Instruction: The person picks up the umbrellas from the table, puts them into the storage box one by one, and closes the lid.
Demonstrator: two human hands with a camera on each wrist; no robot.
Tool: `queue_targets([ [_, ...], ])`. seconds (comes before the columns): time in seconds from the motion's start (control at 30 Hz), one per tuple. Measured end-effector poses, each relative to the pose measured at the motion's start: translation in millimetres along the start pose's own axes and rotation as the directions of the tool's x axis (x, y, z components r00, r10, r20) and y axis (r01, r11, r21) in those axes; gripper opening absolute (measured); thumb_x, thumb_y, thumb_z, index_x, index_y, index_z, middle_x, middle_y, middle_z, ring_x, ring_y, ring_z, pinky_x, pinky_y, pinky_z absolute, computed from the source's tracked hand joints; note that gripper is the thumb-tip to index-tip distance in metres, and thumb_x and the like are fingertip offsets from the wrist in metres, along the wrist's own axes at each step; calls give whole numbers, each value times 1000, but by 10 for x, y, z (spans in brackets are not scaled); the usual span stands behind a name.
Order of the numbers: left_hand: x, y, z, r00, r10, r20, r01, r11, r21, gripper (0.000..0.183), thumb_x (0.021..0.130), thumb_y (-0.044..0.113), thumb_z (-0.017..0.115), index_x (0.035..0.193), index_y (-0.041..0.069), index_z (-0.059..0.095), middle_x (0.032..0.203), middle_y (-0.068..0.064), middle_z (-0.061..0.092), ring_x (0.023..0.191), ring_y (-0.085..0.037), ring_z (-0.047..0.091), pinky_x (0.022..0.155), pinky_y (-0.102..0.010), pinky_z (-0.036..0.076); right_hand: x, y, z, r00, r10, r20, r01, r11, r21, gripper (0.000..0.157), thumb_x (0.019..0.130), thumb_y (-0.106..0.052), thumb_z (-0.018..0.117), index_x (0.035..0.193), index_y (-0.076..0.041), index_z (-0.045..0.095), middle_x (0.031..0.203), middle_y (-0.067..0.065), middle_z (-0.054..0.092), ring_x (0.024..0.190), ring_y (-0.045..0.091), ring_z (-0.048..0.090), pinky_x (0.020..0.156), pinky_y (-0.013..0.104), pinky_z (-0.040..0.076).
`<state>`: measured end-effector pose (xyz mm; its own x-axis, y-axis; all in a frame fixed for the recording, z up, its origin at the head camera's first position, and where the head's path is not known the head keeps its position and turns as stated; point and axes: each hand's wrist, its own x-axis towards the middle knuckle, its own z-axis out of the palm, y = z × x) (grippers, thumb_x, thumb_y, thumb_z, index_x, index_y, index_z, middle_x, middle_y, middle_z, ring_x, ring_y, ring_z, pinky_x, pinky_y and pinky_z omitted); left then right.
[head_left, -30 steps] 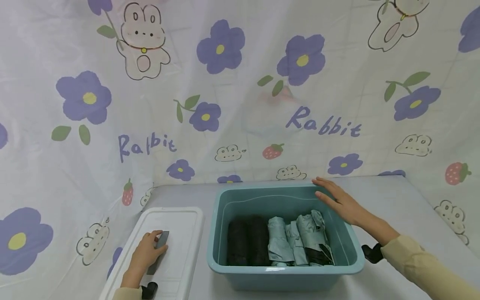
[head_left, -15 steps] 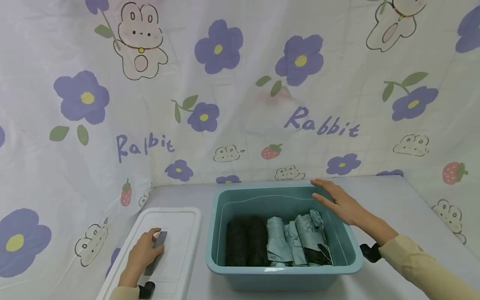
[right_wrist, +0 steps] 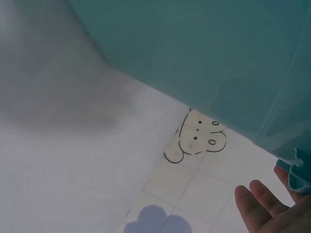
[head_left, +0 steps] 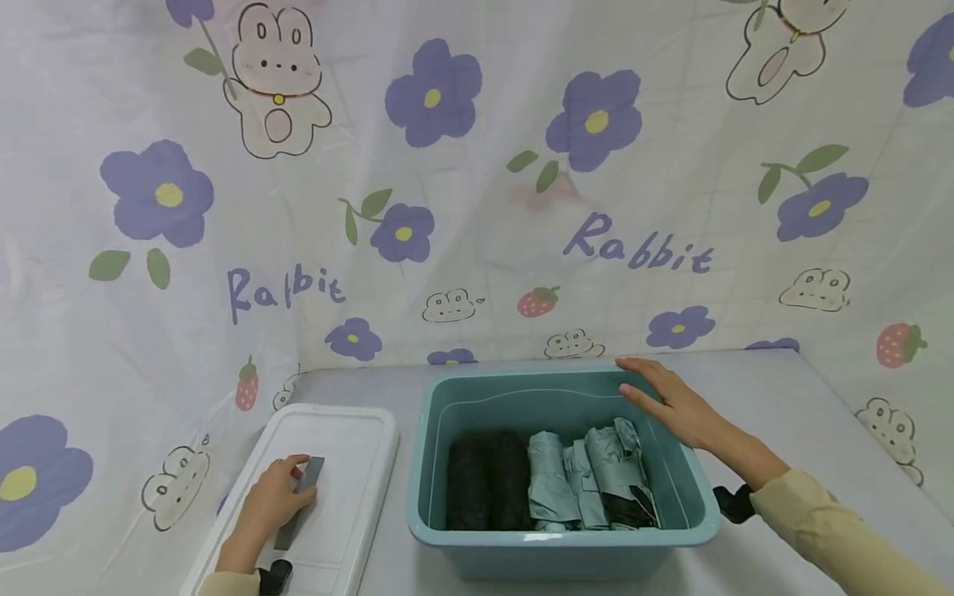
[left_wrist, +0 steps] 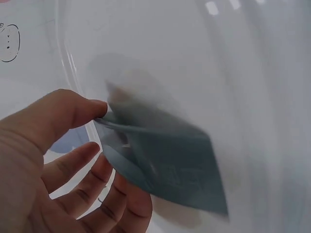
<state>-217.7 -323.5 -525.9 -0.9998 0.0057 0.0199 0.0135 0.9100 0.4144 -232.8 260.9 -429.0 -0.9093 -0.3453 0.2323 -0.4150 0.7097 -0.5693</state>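
Note:
On the left lies a white storage box lid (head_left: 350, 497) with a grey-blue handle (left_wrist: 180, 170) set across its middle. My left hand (head_left: 272, 501) grips that handle, thumb on its upper edge and fingers tucked beneath. To the right stands a teal storage box (head_left: 551, 559), its top uncovered. My right hand (head_left: 681, 410) holds the box at the far right corner, with the thumb over the inside and the fingers outside the rim. In the right wrist view, a fingertip sits under the rim's lip, and other fingers (right_wrist: 257, 199) hang beside it.
Inside the box stand dark rolled bundles (head_left: 488, 484) on the left and pale blue-green folded cloth bundles (head_left: 551, 480) on the right. The light table (head_left: 745, 381) runs up to a white curtain (head_left: 477, 182) printed with flowers and rabbits, which also hangs along both sides.
My left hand and the lid's handle have shifted a little to the left, and the lid's outline has tilted slightly. My right hand and the storage box keep their places.

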Motion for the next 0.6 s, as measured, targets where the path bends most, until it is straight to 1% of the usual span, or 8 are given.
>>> queue_targets([
  [0.17,16,22,-113,1000,16,11,-16,1000,0,55,75,18,69,122,-5,54,95,-14,58,69,-18,50,54,-30,42,-2,10,8,1000,0,-2,0,1000,11,52,98,-32,43,143,-9,34,145,19,31,132,43,28,97,67,24],
  [0.23,26,23,-152,1000,29,8,-29,1000,-10,54,75,17,69,122,-6,54,95,-14,58,67,-17,49,53,-30,41,2,10,11,1000,2,0,-2,1000,14,52,98,-33,43,143,-9,33,146,19,31,132,43,28,97,66,24],
  [0.37,53,38,-228,998,66,-5,-66,997,-44,52,75,14,68,122,-3,55,96,-12,58,66,-15,47,54,-28,40,7,-2,-2,1000,4,10,-4,1000,7,52,98,-34,43,143,-9,33,146,18,31,132,43,27,97,66,24],
  [0.5,83,109,-328,994,113,-8,-113,990,-83,51,75,13,66,123,-1,55,97,-10,57,70,-15,50,55,-27,41,-2,-8,-17,1000,11,18,-11,1000,2,52,98,-34,43,143,-9,33,146,19,30,132,43,27,98,65,24],
  [0.6,96,183,-412,989,149,-9,-149,983,-104,50,76,12,66,123,-1,54,98,-10,56,69,-15,50,54,-27,42,-7,0,-9,1000,15,18,-15,1000,11,52,98,-34,43,143,-10,33,146,19,30,132,43,27,98,66,24],
])
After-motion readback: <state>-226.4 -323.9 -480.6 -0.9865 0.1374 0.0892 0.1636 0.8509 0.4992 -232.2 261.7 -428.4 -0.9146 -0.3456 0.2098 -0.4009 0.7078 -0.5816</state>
